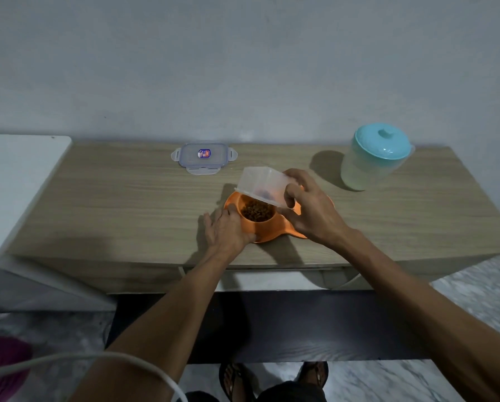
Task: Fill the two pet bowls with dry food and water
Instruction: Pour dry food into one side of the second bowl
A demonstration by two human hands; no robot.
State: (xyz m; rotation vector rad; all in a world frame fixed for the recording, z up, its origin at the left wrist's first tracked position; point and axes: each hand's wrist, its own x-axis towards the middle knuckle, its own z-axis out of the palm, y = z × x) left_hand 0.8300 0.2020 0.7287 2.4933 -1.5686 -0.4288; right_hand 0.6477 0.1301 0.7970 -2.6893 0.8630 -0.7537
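An orange double pet bowl (264, 227) sits in the middle of the wooden table (127, 204). Its left cup holds brown dry food (256, 211). My right hand (312, 210) grips a clear plastic container (261, 185), tipped mouth-down over that left cup, with a few pieces still inside. The right cup is hidden behind my right hand and the container. My left hand (225, 232) rests against the bowl's left side, fingers on its rim. A pale jug with a turquoise lid (376, 156) stands at the back right.
The container's clear lid (203, 157) with clips lies flat at the table's back edge. A white appliance (13, 181) borders the table on the left. A white cable (98, 358) and a purple basket (2, 364) are at lower left. The wall is close behind.
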